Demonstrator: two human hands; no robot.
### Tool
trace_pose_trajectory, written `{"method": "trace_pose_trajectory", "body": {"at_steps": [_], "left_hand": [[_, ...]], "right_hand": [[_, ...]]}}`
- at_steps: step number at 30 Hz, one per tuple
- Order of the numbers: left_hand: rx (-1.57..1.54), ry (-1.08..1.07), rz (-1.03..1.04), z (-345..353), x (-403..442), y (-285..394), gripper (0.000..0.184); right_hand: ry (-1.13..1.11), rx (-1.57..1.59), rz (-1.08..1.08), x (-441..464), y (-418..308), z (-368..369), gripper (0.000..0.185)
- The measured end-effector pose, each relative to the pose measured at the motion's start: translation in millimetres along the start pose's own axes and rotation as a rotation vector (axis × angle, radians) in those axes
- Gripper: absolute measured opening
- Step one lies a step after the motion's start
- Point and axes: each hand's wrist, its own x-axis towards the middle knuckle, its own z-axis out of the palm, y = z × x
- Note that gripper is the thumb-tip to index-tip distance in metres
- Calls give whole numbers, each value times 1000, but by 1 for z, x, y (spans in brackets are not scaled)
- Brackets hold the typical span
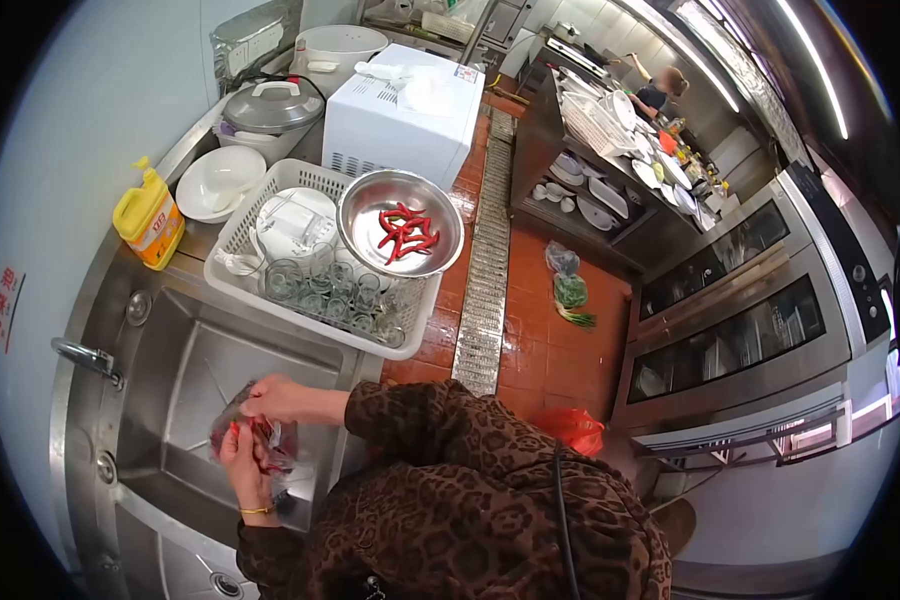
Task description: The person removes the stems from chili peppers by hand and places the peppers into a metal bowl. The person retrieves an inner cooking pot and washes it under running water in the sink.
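Over the sink basin (160, 400), both hands hold a clear plastic bag (285, 440) with dark red peppers showing through it. My right hand (275, 400) is closed on the bag's upper edge. My left hand (244, 475), with a yellow bracelet at the wrist, has its fingers closed around a bright red chili pepper (234, 428) beside the bag; part of its grip is hidden. Several red chili peppers (408, 236) lie in a steel bowl (355, 230), which rests on the corner of a white basket (232, 290).
Glasses (335, 295) and plates fill the basket. A yellow bottle (152, 218), a white bowl (195, 183) and a lidded pot (270, 108) stand behind the sink, left of a white box (405, 120). Bagged greens (570, 290) lie on the floor. Another person (655, 95) stands far back.
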Motion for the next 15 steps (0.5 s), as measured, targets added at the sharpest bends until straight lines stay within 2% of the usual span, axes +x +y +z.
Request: {"method": "trace_pose_trajectory", "body": {"at_steps": [2, 3, 5, 7, 8, 9, 10, 12, 13, 15], "left_hand": [[-75, -17, 14, 2, -1, -4, 11], [-125, -3, 15, 9, -4, -3, 12], [-111, 41, 6, 14, -5, -2, 11], [-67, 103, -8, 14, -6, 7, 10], [-33, 114, -34, 16, -7, 14, 10], [1, 129, -60, 20, -9, 22, 10], [24, 130, -76, 23, -10, 30, 11], [48, 54, -116, 27, -14, 37, 14], [40, 96, -110, 23, -15, 34, 14], [97, 37, -173, 17, -13, 31, 15]], "right_hand": [[-187, 710, 236, -3, -1, 2, 27], [-190, 715, 239, -6, -4, 1, 27], [-462, 1093, 45, -13, -12, -2, 21], [-179, 167, -625, -22, -27, -20, 20], [-269, 242, -588, -20, -29, -24, 20], [-287, 606, -181, -13, -28, -29, 12], [-294, 893, 261, -5, -26, -31, 15], [-281, 768, 178, -10, -22, -33, 19], [-316, 766, 203, -12, -22, -28, 19], [-305, 631, 211, -14, -23, -21, 18]]}}
